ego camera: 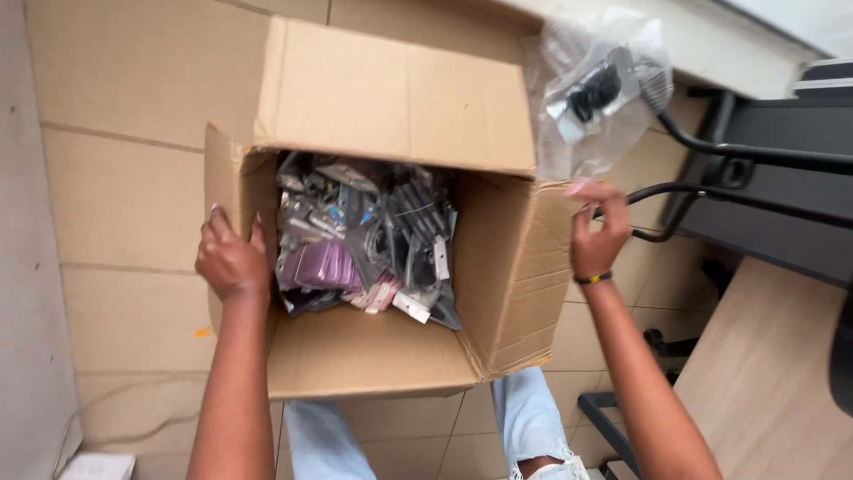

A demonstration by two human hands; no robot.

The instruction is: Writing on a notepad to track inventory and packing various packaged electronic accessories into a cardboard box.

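An open brown cardboard box [391,98] stands on the tiled floor in front of me, packed with several small plastic-wrapped packets [364,240] in grey, purple and black. My left hand [233,258] rests on the box's left wall, fingers over its top edge. My right hand [597,229] is raised beside the box's right wall and pinches the lower edge of a clear plastic bag [591,89], which holds a dark part and hangs in the air above the hand.
Black chair legs and a frame [755,169] stand to the right, next to a light wooden surface [764,373]. My knees in pale jeans [524,418] sit below the box. A grey wall [22,267] runs along the left.
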